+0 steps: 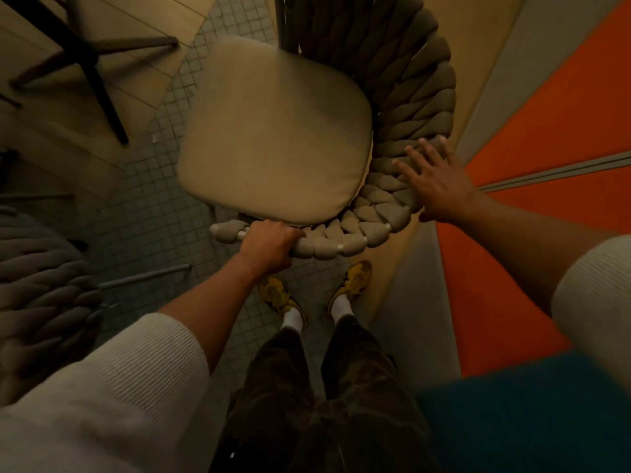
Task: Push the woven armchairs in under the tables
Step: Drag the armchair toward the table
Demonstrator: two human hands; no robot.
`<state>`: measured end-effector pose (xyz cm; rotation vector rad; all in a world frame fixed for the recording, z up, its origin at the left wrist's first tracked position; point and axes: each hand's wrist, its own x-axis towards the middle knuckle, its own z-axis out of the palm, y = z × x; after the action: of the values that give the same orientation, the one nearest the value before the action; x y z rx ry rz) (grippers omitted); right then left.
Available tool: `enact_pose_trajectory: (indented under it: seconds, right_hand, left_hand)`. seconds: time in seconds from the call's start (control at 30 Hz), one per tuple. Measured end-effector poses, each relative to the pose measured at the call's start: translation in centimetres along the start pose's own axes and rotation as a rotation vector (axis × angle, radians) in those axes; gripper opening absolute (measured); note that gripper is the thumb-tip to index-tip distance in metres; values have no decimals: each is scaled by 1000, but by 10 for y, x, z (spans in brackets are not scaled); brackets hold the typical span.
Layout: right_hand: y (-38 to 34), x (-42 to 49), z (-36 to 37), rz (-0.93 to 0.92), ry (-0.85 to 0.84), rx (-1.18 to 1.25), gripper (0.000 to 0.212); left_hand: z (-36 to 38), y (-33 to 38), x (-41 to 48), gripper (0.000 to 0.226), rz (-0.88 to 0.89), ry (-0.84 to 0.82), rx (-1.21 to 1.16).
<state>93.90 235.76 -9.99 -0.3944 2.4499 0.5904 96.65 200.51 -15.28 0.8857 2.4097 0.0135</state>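
Your left hand (269, 242) is closed in a fist around the braided rim of the woven armchair (403, 138), gripping it at the near edge, just below the seat cushion (273, 138). Your right hand (435, 180) lies flat and open on the same rim further round, fingers (415, 155) spread over the thick braid, holding nothing. Both forearms are bare below pushed-up pale ribbed sleeves (136, 377).

The armchair stands directly in front of your feet, seen from above. Its tan cushion fills the seat, and the braided back curves from your left hand, past your right hand, up the side away from the cushion. Your yellow shoes (278, 297) stand on the small grey floor tiles (136, 213) just under the near rim of the armchair.

Beyond the cushion, on its far left side, the dark crossed legs of a table base (92, 59) rest on pale wood-look flooring; the armchair sits apart from that base. A second braided chair (44, 288) shows partly at the frame edge, well to the left of the armchair. An orange and grey panelled surface (532, 158) runs along the armchair's right side. The picture is motion-blurred.
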Motion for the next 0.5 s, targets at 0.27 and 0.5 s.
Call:
enact_pose_trajectory:
  seconds: [0.27, 0.5]
  right_hand:
    - [-22, 10, 11, 1, -52, -40, 75]
    - [-44, -3, 6, 25, 7, 36, 60]
  left_hand:
    - [2, -5, -2, 39, 39, 22, 18]
    - [-4, -24, -15, 53, 59, 22, -15]
